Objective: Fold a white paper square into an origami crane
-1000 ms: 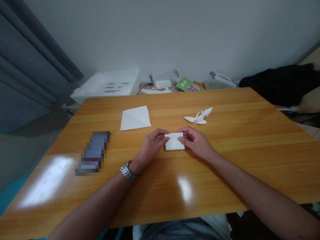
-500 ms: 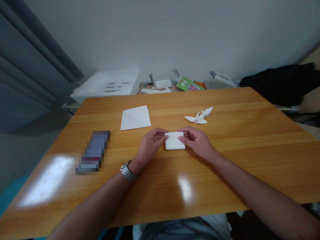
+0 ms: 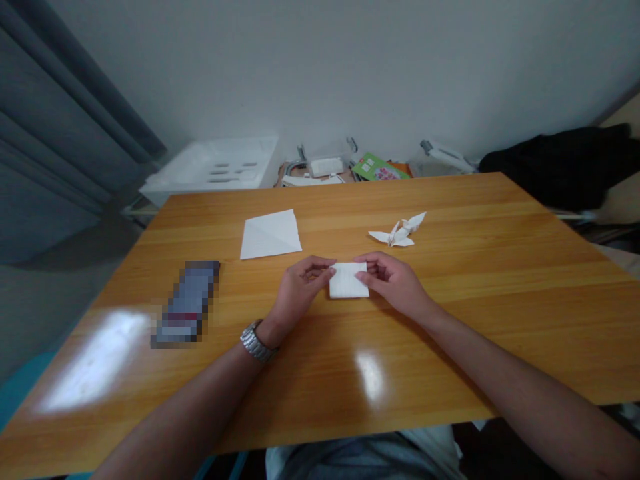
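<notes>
Between my hands is a small folded square of white paper (image 3: 349, 283). My left hand (image 3: 301, 285) pinches its left edge, thumb on top and fingers behind. At the right edge, my right hand (image 3: 395, 280) grips it the same way. Just beyond the hands lies a folded white paper crane (image 3: 399, 233), its wings spread. Farther left rests a flat sheet of white paper (image 3: 271, 235) with diagonal crease lines. The fingertips under the folded square are hidden.
A blurred-out phone (image 3: 187, 303) lies on the wooden table (image 3: 490, 247) at left. Behind the table's far edge are a white tray (image 3: 210, 163), a green booklet (image 3: 379, 168) and a black cloth (image 3: 555, 163). A grey curtain (image 3: 60, 120) hangs at left.
</notes>
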Demonstrator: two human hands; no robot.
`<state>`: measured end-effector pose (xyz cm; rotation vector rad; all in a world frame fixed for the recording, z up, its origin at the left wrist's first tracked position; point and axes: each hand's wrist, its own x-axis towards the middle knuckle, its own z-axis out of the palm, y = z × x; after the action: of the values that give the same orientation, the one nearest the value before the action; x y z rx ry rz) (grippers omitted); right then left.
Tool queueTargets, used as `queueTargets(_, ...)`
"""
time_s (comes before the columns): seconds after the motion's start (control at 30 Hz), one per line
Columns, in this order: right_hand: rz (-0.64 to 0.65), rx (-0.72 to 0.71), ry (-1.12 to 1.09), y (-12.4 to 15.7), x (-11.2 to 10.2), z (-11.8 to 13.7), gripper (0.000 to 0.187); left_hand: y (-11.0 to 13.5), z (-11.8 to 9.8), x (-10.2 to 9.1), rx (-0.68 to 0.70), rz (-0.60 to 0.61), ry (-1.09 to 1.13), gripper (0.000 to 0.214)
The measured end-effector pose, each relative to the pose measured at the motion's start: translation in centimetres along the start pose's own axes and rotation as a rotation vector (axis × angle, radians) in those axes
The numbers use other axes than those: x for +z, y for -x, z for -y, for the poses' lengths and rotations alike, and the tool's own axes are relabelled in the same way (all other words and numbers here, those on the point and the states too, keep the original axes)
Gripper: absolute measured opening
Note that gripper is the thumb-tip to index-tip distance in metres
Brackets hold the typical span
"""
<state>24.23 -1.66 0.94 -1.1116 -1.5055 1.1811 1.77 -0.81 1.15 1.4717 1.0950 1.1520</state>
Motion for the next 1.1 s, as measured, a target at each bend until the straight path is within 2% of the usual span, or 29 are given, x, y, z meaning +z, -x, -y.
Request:
queueTargets(0.43,0.058,0.018,0.004,0.0,0.0,0.1,0.036,0.1,-0.2,0.1,0.016,0.020,-0.024,0.026)
queueTargets(0.57,0.135,0.057,0.045,0.1,-0.2,0.2,0.040,0.2,-0.2,0.0,0.016,0.082,-0.063,0.023)
queueTargets(0.7,0.214,0.062,0.139,0.1,-0.5,0.4,0.032,0.5,-0.5,-0.1,0.006,0.175,-0.135,0.022)
queueTargets(0.83,0.291,0.072,0.268,0.3,-0.6,0.6,0.034,0.7,-0.9,0.0,0.014,0.267,-0.179,0.020)
queueTargets(0.93,0.273,0.043,0.310,0.3,-0.5,0.7,0.033,0.7,-0.5,0.2,0.012,0.248,-0.134,0.023)
queueTargets(1.03,0.188,0.034,0.291,0.3,-0.4,0.7,0.034,0.5,0.2,0.3,0.000,0.180,-0.052,0.034)
queueTargets(1.1,0.120,0.034,0.247,0.2,-0.4,0.7,0.034,0.4,0.4,0.4,-0.029,0.176,-0.023,0.036)
